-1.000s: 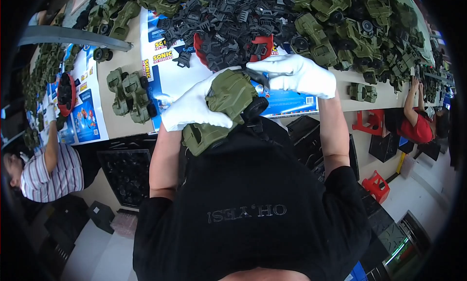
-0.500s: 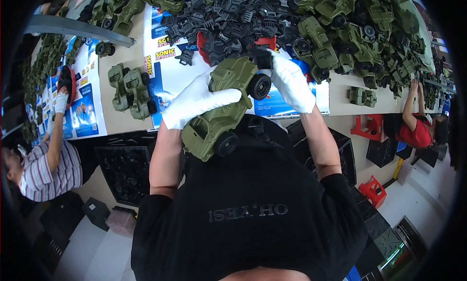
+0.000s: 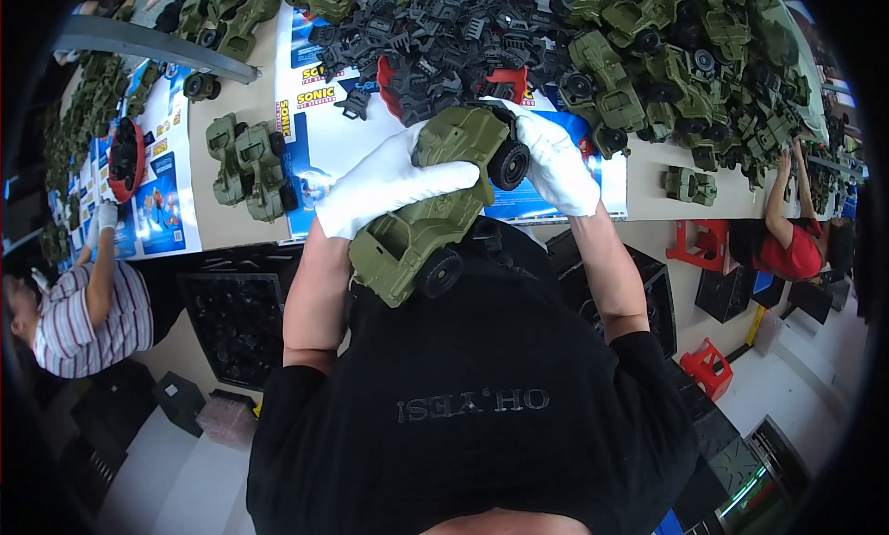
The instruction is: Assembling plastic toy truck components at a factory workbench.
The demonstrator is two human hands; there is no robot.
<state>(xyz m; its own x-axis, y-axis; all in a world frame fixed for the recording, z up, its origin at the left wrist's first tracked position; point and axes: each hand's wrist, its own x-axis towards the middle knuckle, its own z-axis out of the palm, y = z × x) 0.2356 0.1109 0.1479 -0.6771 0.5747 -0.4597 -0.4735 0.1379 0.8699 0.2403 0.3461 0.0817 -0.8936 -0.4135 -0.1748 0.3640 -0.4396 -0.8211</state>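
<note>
"Holding the truck (image 3: 435,216) well, between the hands?"

"The left hand (image 3: 394,183) wraps its middle, thumb across the top: a firm brace against twisting."

"And the right hand (image 3: 551,160)?"

"Partly curled at the truck's far end, beside a wheel (image 3: 508,165) and a dark part (image 3: 508,118). Fingertips are hidden, so I can't tell its grip. I'd press squarely, clear of that wheel."

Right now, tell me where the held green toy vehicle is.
In the head view, the green toy vehicle is near centre, in the left hand, with the right hand at its far end.
</note>
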